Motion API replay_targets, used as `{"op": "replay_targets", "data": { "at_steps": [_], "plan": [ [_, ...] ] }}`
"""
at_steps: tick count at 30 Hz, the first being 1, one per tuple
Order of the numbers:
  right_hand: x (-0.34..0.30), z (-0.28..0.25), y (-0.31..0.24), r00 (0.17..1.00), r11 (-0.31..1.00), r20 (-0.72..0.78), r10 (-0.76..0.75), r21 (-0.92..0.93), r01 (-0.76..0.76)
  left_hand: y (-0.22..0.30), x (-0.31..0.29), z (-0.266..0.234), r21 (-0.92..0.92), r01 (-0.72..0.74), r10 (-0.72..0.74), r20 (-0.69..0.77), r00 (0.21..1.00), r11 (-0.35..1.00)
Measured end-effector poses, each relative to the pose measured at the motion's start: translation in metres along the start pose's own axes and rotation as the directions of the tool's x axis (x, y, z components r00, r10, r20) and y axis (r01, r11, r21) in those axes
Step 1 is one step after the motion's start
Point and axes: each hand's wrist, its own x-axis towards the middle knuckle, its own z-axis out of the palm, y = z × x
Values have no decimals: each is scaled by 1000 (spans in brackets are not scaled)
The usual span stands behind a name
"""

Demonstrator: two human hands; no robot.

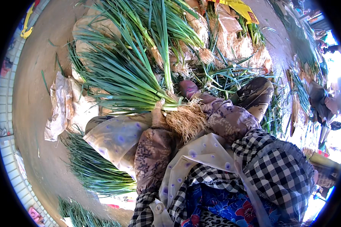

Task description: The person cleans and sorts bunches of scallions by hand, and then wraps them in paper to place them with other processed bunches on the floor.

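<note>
Left fingers clamped on the scallions, can't tell on right fingers; I'd even up the roots beside the left.

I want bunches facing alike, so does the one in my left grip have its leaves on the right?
No, its leaves fan out to the left, with its roots at the right end.

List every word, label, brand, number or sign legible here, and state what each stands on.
No text is clear enough to quote.
Yellow printed plastic sheet, top edge: markings too small and blurred to read.
White sheet with red print, lower left: partly covered, unreadable.
Bundle of long green onions with pale stringy roots, at the left hand: no label visible.
</note>
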Motion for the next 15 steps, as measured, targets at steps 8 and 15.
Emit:
{"op": "replay_targets", "data": {
  "at_steps": [8, 15],
  "plan": [
    [-64, 29, -15, 913, 992, 397, -97, -36, 121, 43, -37, 44, -131, -103, 111, 52, 992, 986],
    [-33, -7, 30, 961, 997, 275, 13, -80, 9, 47, -29, 18, -258, -172, 196, 70, 978, 951]
  ]
}}
